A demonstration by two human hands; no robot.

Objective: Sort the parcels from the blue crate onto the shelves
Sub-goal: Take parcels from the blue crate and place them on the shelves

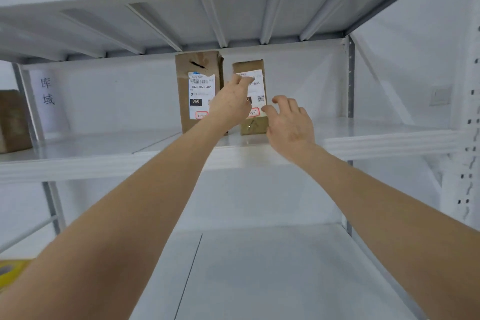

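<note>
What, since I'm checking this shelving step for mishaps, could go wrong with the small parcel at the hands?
1. The small parcel stands on its narrow end; the left hand touches it high up, so a push might tip it backward.
2. It stands close beside the taller parcel, also on end; a sideways nudge from the right hand could topple both.

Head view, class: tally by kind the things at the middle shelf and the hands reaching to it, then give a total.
Labelled cardboard parcels: 2 (taller parcel, shorter parcel)
Brown box at the left edge: 1
Paper sign: 1
Hands: 2 (left hand, right hand)
Total: 6
</note>
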